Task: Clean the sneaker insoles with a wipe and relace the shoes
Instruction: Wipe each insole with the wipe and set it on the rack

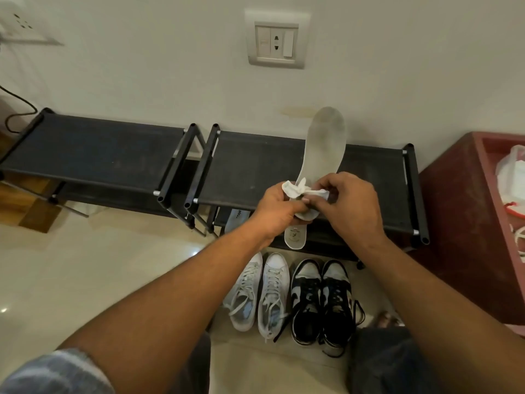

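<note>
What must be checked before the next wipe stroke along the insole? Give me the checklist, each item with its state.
1. Grip of the left hand on the insole: ok, fingers curl round its heel half.
2. Grip of the right hand on the wipe: ok, pinched at the insole.
3. The wipe spread flat: not ok, it is bunched and twisted.
4. Toe end of the insole clean: not ok, greyish smudging shows.
5. The second insole put aside: ok, it lies on the lower shelf of the rack.
6. Underside of the held insole: cannot tell, hidden.
</note>
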A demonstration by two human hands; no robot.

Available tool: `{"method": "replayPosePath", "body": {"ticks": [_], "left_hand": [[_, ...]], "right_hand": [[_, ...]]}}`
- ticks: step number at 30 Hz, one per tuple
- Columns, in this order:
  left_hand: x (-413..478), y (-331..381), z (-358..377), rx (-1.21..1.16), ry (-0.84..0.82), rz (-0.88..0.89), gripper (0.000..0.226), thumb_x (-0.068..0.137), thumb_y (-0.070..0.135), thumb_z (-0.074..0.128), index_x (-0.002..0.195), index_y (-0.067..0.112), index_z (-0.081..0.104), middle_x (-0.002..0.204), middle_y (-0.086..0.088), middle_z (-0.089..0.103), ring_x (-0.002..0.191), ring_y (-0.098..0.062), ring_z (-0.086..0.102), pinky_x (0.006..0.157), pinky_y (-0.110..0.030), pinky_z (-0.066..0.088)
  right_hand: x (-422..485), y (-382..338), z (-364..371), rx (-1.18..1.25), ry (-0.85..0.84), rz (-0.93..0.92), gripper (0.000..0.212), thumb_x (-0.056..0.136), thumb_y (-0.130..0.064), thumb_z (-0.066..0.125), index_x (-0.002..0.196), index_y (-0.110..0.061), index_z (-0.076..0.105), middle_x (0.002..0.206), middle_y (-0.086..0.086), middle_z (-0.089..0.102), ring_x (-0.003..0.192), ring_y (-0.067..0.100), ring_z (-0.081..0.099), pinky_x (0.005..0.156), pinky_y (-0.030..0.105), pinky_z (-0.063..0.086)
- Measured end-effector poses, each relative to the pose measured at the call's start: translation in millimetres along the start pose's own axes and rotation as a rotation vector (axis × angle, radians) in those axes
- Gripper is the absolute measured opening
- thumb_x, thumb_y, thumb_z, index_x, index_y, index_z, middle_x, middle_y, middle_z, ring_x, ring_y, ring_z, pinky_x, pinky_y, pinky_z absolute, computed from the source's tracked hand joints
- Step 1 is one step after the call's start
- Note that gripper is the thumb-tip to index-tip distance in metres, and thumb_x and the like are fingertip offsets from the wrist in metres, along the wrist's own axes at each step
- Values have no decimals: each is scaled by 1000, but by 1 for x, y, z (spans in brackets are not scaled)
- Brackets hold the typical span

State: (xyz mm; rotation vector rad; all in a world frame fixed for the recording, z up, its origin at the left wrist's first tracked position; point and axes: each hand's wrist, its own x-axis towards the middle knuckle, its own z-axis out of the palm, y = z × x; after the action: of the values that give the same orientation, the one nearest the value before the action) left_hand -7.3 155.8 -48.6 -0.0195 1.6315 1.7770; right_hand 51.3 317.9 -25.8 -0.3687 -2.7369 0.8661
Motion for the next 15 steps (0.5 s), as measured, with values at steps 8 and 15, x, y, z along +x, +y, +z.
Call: {"method": "replayPosePath", "body": {"ticks": [8,15], "left_hand": [[-3,0,-8,40,-10,-7,41,91,-13,66,124,11,66,118,-16,76,108,-32,76,88,-48,65],[-7,5,-17,43,10,-31,46,93,-10,68,134,9,60,125,-17,72,112,-33,74,83,-45,66]], "right_hand": [[-2,-9,1,-4,-20,-121,16,85,-34,83,98,-26,76,92,-9,73,80,9,65,74,38,60],[2,-7,-5,-101,63,-147,14,93,-24,74,105,-21,67,92,1,75,78,20,70,69,43,60]]}}
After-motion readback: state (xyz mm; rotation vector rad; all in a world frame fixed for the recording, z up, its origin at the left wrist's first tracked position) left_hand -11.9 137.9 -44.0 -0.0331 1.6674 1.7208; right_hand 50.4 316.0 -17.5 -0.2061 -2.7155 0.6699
